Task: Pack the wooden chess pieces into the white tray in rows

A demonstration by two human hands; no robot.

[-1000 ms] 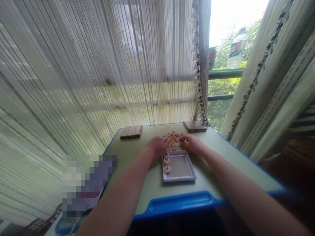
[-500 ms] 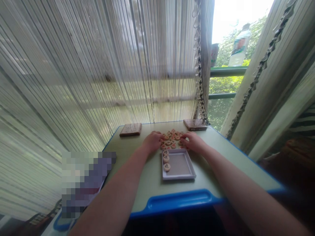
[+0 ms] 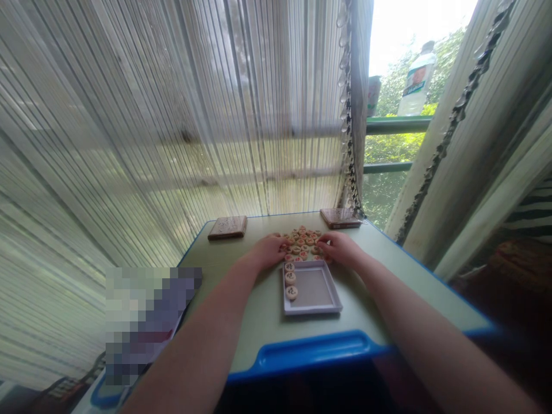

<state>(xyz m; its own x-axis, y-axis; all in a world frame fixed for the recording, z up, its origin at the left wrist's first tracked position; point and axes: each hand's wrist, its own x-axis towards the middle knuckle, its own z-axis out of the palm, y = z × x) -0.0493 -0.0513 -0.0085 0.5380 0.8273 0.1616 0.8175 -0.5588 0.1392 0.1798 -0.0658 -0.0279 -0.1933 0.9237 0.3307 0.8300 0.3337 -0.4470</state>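
Observation:
A loose spread of round wooden Chinese chess pieces (image 3: 303, 241), marked in red and black, lies on the pale table. At its left edge is my left hand (image 3: 268, 250), fingers and thumb apart and touching the outer pieces. My right hand (image 3: 341, 248) is at the right edge, its bent fingers and thumb slightly apart beside the pieces. Nearer to me sits a shallow white box tray (image 3: 317, 289). Three black-marked chess pieces (image 3: 291, 279) stand in a column along its left wall.
Brown flat boxes lie at the table's far corners, one left (image 3: 227, 227) and one right (image 3: 340, 218). The table (image 3: 371, 310) has a blue edge with a moulded blue trough (image 3: 314, 348) in front. A bottle (image 3: 416, 80) stands on the window rail beyond the striped curtain (image 3: 241, 115).
Both hands stay at the pile, their fingers shifting slightly among the outer pieces. The column of three pieces in the tray is the same. The view has moved a little.

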